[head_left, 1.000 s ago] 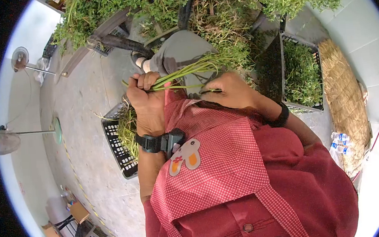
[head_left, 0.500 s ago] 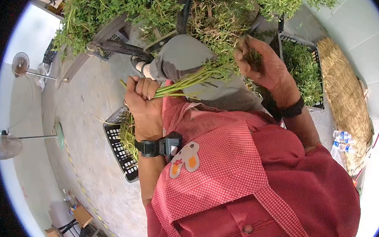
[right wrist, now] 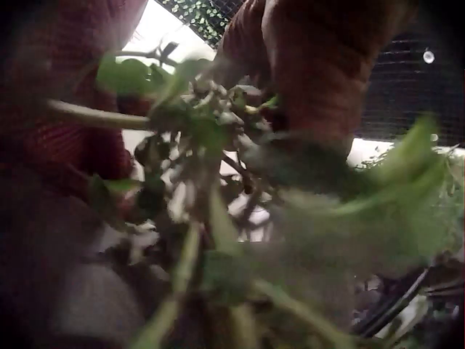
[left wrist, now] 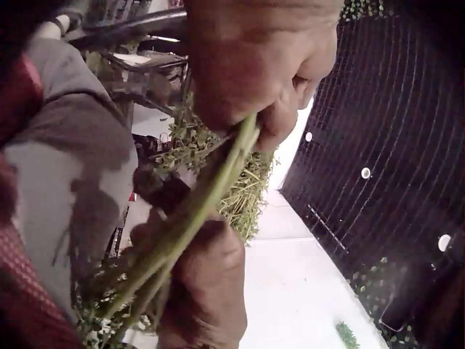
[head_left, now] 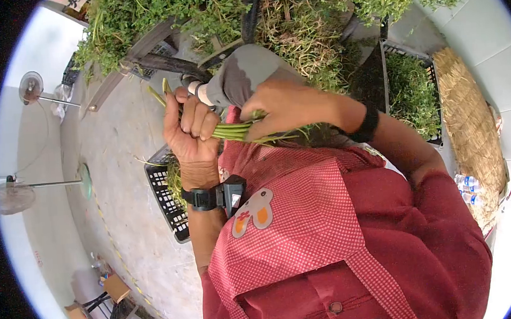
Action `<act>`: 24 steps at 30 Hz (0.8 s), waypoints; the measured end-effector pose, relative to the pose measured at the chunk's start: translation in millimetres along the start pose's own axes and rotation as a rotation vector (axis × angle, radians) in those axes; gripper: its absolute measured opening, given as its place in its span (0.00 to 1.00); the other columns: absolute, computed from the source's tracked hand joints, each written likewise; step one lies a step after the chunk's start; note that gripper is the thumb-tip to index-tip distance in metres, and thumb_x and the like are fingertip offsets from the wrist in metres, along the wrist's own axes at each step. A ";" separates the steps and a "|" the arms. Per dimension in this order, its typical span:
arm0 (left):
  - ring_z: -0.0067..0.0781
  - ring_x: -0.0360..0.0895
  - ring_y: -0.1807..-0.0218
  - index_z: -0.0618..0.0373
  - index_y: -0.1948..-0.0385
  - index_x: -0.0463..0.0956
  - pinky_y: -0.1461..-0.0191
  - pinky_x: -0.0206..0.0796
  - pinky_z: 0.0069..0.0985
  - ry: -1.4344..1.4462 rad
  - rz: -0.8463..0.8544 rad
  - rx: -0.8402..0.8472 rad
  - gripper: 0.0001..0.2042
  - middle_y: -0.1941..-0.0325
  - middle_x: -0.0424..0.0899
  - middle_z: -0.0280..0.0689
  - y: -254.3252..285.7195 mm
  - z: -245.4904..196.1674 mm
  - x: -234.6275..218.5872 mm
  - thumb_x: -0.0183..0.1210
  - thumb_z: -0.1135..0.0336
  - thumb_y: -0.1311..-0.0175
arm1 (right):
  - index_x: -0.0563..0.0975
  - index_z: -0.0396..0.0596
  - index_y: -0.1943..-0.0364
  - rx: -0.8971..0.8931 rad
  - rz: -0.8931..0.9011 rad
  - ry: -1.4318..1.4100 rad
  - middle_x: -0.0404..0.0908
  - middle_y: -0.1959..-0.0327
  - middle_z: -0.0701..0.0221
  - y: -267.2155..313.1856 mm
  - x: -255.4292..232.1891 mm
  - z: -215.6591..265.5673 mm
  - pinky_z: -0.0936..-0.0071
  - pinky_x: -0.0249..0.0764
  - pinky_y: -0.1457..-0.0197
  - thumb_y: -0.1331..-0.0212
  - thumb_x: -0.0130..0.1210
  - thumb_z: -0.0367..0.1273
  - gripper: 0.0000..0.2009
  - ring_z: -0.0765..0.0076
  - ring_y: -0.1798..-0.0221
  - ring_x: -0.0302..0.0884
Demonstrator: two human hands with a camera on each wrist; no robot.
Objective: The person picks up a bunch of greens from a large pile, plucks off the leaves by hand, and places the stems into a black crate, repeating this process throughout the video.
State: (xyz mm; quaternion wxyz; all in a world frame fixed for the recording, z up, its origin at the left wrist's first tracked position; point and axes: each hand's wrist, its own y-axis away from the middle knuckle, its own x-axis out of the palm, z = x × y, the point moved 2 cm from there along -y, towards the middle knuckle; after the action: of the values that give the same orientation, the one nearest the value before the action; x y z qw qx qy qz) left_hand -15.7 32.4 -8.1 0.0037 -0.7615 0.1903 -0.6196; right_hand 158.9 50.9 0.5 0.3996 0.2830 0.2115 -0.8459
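Left grip: my left hand [head_left: 192, 128] is closed round the cut ends of the bunch of green stems [head_left: 232, 131], fingers curled over the top, thumb side toward my chest. The stub ends poke out of the fist toward 11 o'clock.
Right grip: my right hand [head_left: 284, 106] is wrapped round the same bunch just to the 3 o'clock side of the left, fingers folded over the stalks where the leaves begin.
Bunch: it lies across my lap between both fists, stalks running from 9 to 3 o'clock, leafy end hidden under my right palm and forearm.
Left wrist view: the stems [left wrist: 196, 211] run slantwise from my left fingers [left wrist: 280, 120] at the top down to my right hand [left wrist: 200, 291] at 6 o'clock, which closes round them.
Right wrist view: blurred leaves and stalks [right wrist: 218, 218] fill it; my hand [right wrist: 327, 65] shows at 1 o'clock, its hold not clear from here.
Knee: my grey trouser knee [head_left: 242, 70] sits right behind the bunch at 12 o'clock.
Apron: the red checked apron [head_left: 296, 216] lies under my wrists.
Black crate, left: the black crate [head_left: 162, 197] stands on the floor at 8 o'clock of my left fist, with green stalks in it.
Black crate, right: a second crate [head_left: 409, 96] full of greens is at 3 o'clock.
Heap: a pile of greens [head_left: 291, 6] spreads at 12 o'clock.
Straw: a straw bundle [head_left: 469, 125] lies past the right crate.
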 end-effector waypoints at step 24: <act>0.24 0.60 0.74 0.59 0.71 0.68 0.52 0.62 0.28 -0.104 -0.319 0.080 0.12 0.80 0.61 0.30 9.2 13.1 -13.7 0.42 0.61 0.32 | 0.79 0.42 0.66 0.065 -0.438 -0.035 0.79 0.75 0.58 63.0 -9.6 -39.8 0.72 0.70 0.69 0.52 0.60 0.35 0.12 0.68 0.75 0.78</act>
State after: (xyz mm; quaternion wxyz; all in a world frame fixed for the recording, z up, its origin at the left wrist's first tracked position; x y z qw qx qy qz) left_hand -8.1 24.9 -26.3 -0.0544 -0.8123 0.0416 -0.5792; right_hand 226.4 42.3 -31.5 0.2007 0.2282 0.2333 -0.9237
